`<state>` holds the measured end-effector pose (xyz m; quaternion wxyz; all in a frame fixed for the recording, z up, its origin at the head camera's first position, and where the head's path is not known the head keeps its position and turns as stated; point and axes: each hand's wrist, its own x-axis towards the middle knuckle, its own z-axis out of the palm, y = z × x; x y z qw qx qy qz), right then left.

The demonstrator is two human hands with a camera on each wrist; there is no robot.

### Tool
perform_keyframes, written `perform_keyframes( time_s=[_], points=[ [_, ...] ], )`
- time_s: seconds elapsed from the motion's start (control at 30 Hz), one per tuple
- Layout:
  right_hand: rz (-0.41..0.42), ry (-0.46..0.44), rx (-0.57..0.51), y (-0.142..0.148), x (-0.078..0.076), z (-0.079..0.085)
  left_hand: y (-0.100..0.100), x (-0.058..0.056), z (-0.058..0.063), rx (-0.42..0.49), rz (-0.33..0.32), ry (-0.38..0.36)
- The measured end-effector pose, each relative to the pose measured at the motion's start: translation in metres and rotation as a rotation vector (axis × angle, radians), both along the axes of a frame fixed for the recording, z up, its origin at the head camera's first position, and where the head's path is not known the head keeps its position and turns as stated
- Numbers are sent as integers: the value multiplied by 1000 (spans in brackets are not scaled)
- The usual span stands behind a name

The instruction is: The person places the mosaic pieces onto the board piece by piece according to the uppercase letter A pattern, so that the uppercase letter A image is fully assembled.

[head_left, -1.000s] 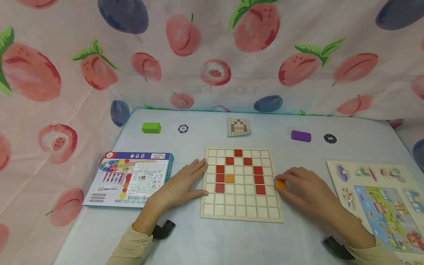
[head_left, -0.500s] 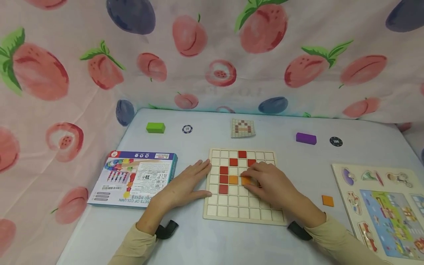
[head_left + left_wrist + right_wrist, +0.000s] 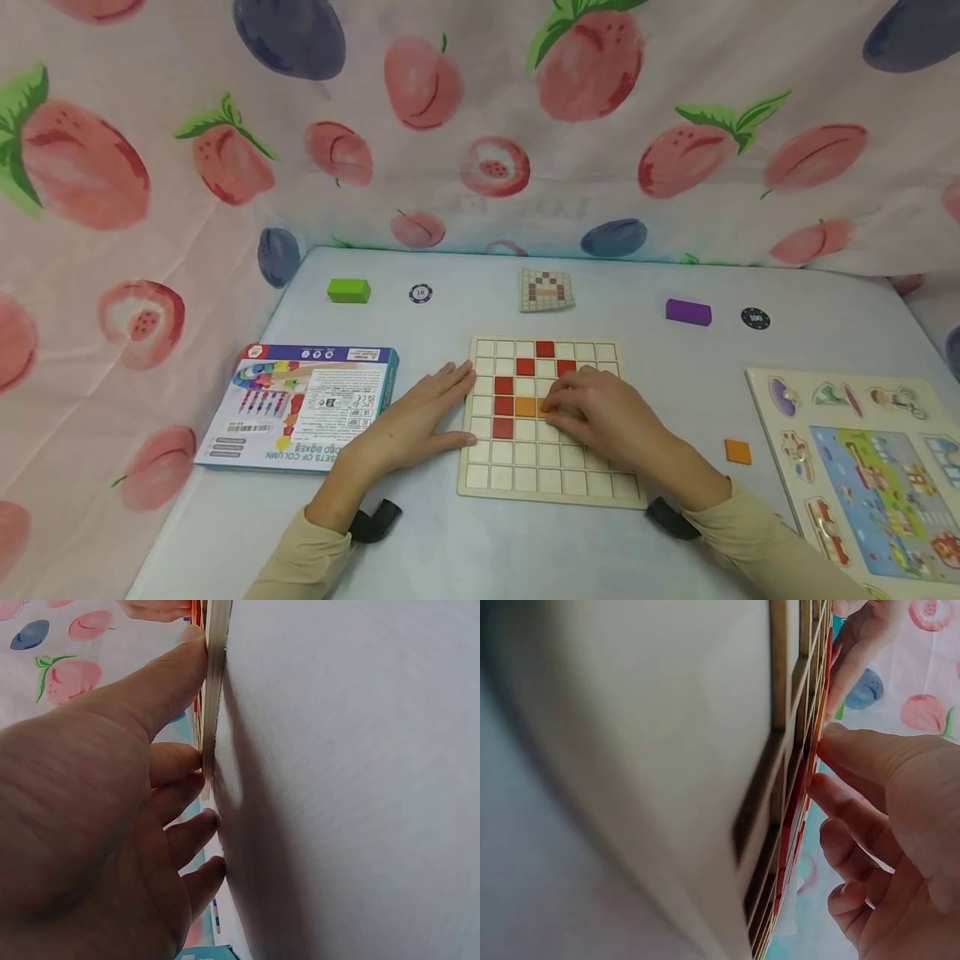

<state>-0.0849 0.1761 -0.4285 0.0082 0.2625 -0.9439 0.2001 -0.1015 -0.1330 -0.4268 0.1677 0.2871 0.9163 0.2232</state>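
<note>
A pale wooden grid board lies flat in the middle of the table, with several red tiles set in its squares. One orange tile sits beside a red one. My right hand is over the board, thumb and fingertips pinching a second orange tile at the square just right of it; the hand covers the board's right part. Along the left edge my left hand rests with extended fingers and thumb touching the board's side. The left wrist view shows its thumb against that edge.
Right of the board lies a loose orange tile, then a picture puzzle board. At left is a boxed set. Behind stand a pattern card, green block, purple block and two round chips.
My right hand has moved left from beside the board onto it, carrying an orange tile, which uncovered the loose orange tile on the table. The left hand has stayed at the board's edge.
</note>
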Motion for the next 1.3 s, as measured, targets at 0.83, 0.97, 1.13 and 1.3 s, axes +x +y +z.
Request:
perform_keyframes(
  time_s=[0.83, 0.97, 1.13, 1.3],
  points=[
    [-445, -109, 193, 167, 89, 5, -1, 0, -2, -2, 11, -19],
    [-450, -140, 238, 173, 86, 5, -2, 1, -3, 8, 17, -21],
    [-453, -161, 264, 168, 82, 9, -3, 1, -3, 14, 13, -14],
    [-398, -86, 180, 150, 73, 13, -2, 1, -2, 9, 4, -6]
  ],
)
